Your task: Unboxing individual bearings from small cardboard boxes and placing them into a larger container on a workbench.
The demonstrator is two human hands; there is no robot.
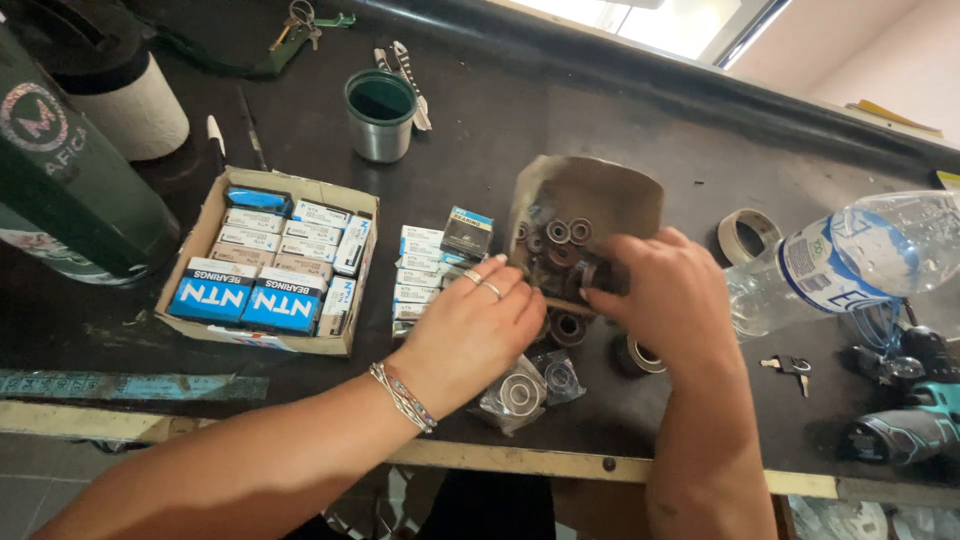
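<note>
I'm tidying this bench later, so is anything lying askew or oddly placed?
Yes: the plastic bottle lies tipped on its side at the right, and one dark small box sits crooked on the stack of boxes.

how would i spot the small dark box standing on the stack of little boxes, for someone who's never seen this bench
Start at the open cardboard tray of blue-and-white boxes on the dark workbench. Just right of it is a loose stack of small white-and-blue boxes, beside the left hand. The small dark box leans on the stack's upper right: mostly black, the rest pale.
</note>
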